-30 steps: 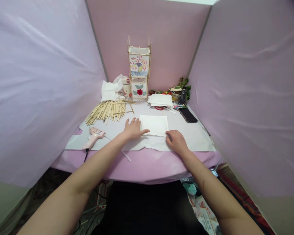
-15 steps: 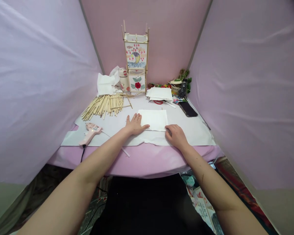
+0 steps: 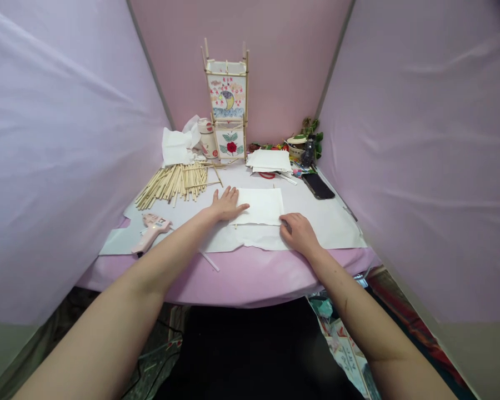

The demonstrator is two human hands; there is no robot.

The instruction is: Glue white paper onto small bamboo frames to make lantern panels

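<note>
A rectangular white sheet of paper [image 3: 260, 206] lies flat near the front of the table. My left hand [image 3: 227, 204] rests palm down over its left edge, fingers spread and thumb pointing right across it. At the lower right corner, my right hand [image 3: 299, 232] is curled, with the thumb and index finger closed at the sheet's edge. What lies under the right fingers is mostly hidden. A pink glue gun [image 3: 151, 233] lies left of my left forearm, and a thin white glue stick [image 3: 209, 261] shows beside that forearm.
Thin wooden sticks [image 3: 173, 183] are heaped at the left. Behind stands a stick-framed paper lantern [image 3: 228, 94] with painted panels, beside a cup [image 3: 208, 139]. Stacked white paper [image 3: 269, 160], a black phone [image 3: 318, 186] and a small bowl [image 3: 296, 149] are at the right. Fabric walls flank the table.
My left hand has slid slightly left along the sheet, uncovering more of its lower left edge. My right hand stays at the corner. The whole view has shifted a little.
</note>
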